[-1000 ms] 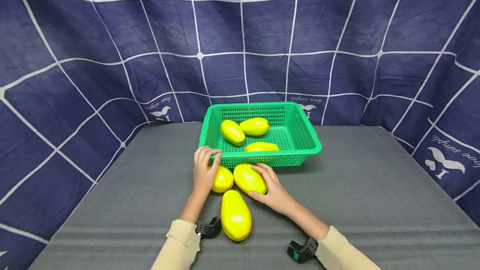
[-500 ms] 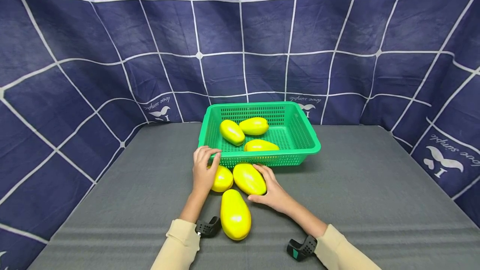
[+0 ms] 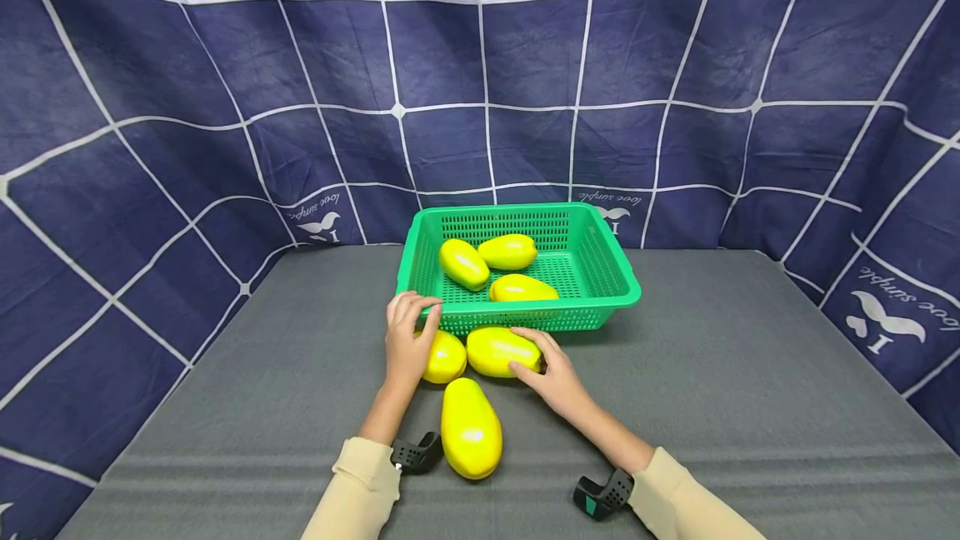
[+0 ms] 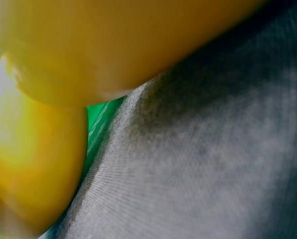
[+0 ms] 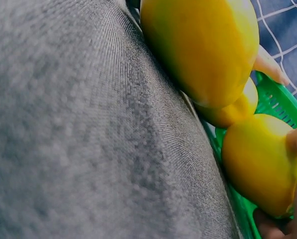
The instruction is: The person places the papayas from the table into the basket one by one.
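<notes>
My right hand (image 3: 558,375) holds the right end of a yellow papaya (image 3: 498,351) in front of the green basket (image 3: 525,319), with fingers behind it and thumb in front. In the right wrist view, my fingers curve round this papaya (image 5: 257,162). At the basket's front left corner, my left hand (image 3: 407,346) grips the rim with fingertips and thumb close together. A second papaya (image 3: 446,358) lies beside and partly behind that hand, its left end hidden. Nearest to me lies a third papaya (image 3: 471,432), large and close in the left wrist view.
Inside the basket lie three more papayas, two at the back left (image 3: 463,264) (image 3: 507,252) and one near the front wall (image 3: 523,288). The grey cloth surface (image 3: 720,373) spreads round the basket. A dark blue curtain (image 3: 442,148) with white lines hangs behind.
My right hand has turned the papaya it holds from a slant to nearly level with the basket's front and shifted slightly right. The left hand has stayed at the basket's corner.
</notes>
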